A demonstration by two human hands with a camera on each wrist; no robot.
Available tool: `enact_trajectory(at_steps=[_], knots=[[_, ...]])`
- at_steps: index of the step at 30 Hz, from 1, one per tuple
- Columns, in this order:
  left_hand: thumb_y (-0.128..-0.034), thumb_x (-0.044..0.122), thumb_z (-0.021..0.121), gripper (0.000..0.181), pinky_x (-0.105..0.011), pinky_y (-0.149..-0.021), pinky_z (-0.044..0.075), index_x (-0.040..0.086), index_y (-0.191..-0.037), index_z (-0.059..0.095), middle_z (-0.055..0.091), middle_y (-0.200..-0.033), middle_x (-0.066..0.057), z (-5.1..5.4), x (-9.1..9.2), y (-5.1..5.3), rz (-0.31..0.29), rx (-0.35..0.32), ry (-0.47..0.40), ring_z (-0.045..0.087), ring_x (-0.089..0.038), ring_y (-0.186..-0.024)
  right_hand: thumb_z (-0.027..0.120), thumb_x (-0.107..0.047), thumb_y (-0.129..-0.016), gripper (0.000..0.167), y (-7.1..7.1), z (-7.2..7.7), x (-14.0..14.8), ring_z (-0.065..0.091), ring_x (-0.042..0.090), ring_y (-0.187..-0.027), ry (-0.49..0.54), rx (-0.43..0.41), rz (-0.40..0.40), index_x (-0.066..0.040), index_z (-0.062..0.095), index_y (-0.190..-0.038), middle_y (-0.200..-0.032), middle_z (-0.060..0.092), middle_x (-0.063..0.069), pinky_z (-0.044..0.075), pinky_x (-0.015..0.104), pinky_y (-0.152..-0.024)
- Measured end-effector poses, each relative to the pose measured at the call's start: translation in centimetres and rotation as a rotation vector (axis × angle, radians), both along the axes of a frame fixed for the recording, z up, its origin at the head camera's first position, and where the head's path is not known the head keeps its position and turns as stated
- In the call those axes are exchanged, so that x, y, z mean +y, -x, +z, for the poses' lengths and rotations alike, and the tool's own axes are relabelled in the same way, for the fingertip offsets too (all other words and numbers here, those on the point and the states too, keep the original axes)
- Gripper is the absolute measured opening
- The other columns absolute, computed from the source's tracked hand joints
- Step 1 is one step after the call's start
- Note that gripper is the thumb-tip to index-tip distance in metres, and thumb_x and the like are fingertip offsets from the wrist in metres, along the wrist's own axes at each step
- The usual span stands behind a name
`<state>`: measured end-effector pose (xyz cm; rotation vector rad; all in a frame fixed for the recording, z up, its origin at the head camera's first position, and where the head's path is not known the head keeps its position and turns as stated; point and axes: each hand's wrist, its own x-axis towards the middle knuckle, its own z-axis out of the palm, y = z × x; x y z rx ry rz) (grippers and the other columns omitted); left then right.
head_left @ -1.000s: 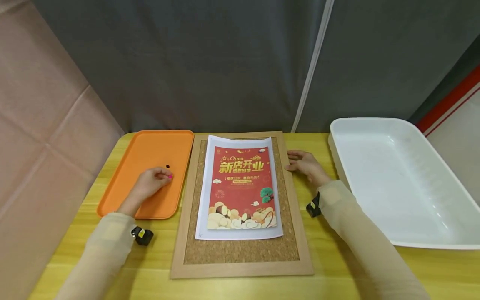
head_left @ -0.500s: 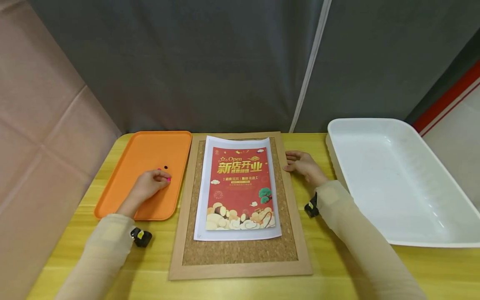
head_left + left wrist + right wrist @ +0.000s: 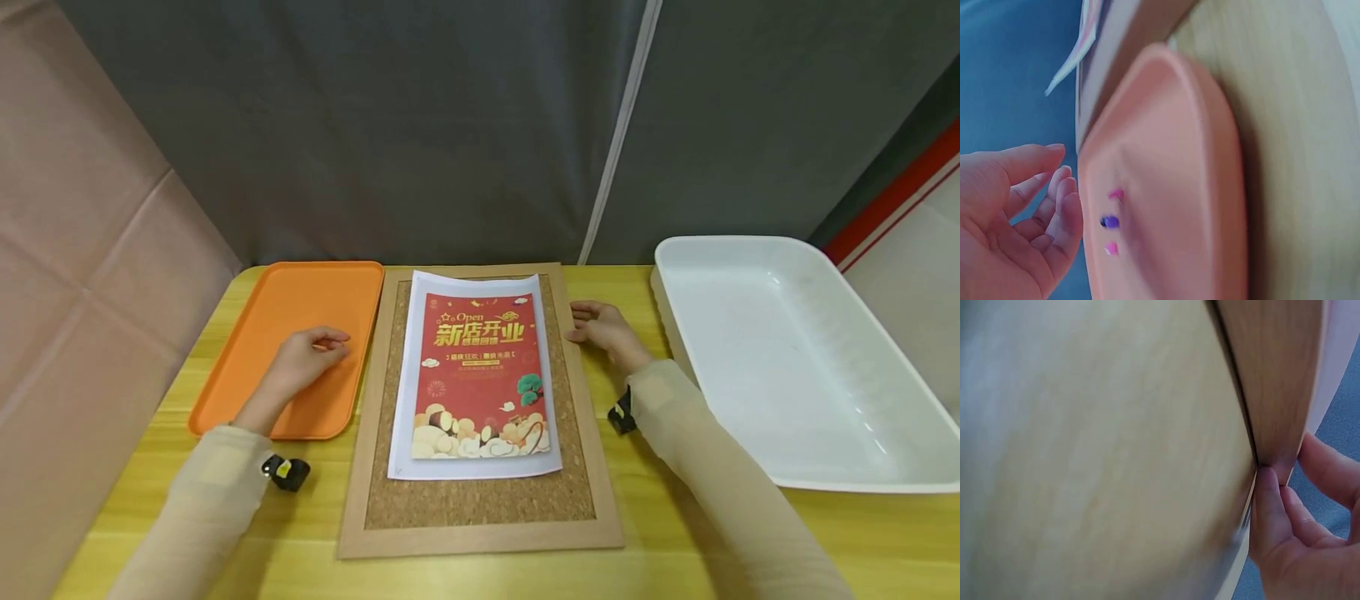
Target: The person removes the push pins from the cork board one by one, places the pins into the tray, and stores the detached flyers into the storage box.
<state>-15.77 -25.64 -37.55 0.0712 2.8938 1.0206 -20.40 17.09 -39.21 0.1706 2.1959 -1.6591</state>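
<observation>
On the left, my left hand (image 3: pixel 303 362) hovers over the orange tray (image 3: pixel 300 287), fingers loosely bent. Thumb and fingertips stand apart in the left wrist view, and nothing shows between them. Beside them on the tray lie small push pins: a pink push pin (image 3: pixel 1116 194), a purple one and another pink one. My right hand (image 3: pixel 606 332) holds the right edge of a wood-framed corkboard (image 3: pixel 480 504), with the thumb at its upper edge and fingertips at its side and lower edge (image 3: pixel 1279 394). A red and white poster (image 3: pixel 487 379) lies on the cork, its upper edge slightly curled.
A large white plastic tub (image 3: pixel 787 358) stands to the right. All lie on a yellowish wooden table (image 3: pixel 480 579). A grey curtain (image 3: pixel 420 133) hangs behind the table, and a pinkish padded wall (image 3: pixel 97 208) rises on the left.
My left hand has shifted slightly forward. The pink and black spots by its fingertips no longer show in the head view. My right hand stays at the board's edge.
</observation>
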Motion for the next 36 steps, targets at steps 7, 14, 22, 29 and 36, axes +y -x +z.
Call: enact_trajectory(at_steps=[7,14,22,29,36], knots=[[-0.0935,0.016,0.059,0.031,-0.034,-0.078,0.052,-0.001,-0.119,0.061,0.064,-0.115,-0.023,1.3,2.5,-0.2,-0.033,-0.051,-0.048,0.063,-0.037,-0.104,0.053,0.006,-0.09,0.061,0.0,0.2,-0.4,0.04,0.033,-0.133,-0.025,0.01,-0.038,0.007,0.027,-0.146,-0.148,0.035,0.026,0.04,0.034,-0.108],[-0.0935,0.014,0.059,0.032,-0.033,-0.079,0.054,-0.004,-0.121,0.06,0.064,-0.116,-0.024,1.5,4.4,-0.2,-0.065,-0.072,-0.075,0.064,-0.034,-0.101,0.053,0.003,-0.091,0.059,-0.5,0.8,-0.7,0.043,0.029,-0.126,-0.086,0.026,-0.03,0.008,0.03,-0.145,-0.145,0.038,0.028,0.046,0.018,-0.09],[-0.0933,0.011,0.057,0.031,-0.03,-0.077,0.052,-0.004,-0.12,0.059,0.065,-0.112,-0.023,1.7,6.1,-1.0,-0.085,-0.101,-0.089,0.063,-0.03,-0.098,0.052,-0.005,-0.093,0.052,-1.6,1.8,-0.9,0.043,0.034,-0.122,-0.185,0.137,-0.047,0.01,0.037,-0.14,-0.14,0.041,0.03,0.041,0.038,-0.103],[-0.0921,0.01,0.058,0.034,-0.03,-0.079,0.053,-0.006,-0.122,0.057,0.066,-0.11,-0.023,1.3,7.3,-1.2,-0.112,-0.147,-0.091,0.064,-0.031,-0.101,0.053,-0.01,-0.095,0.048,-3.0,2.3,-1.9,0.054,0.026,-0.111,-0.192,0.171,0.054,0.01,0.042,-0.138,-0.133,0.05,0.03,0.044,0.013,-0.078],[-0.0912,0.01,0.061,0.039,-0.027,-0.072,0.054,-0.008,-0.125,0.053,0.063,-0.109,-0.023,0.7,7.7,-1.2,-0.075,-0.192,-0.098,0.062,-0.026,-0.092,0.056,-0.014,-0.095,0.05,-4.4,2.1,-2.4,0.059,0.023,-0.109,-0.186,0.145,0.138,0.009,0.042,-0.138,-0.128,0.056,0.029,0.046,0.021,-0.089]])
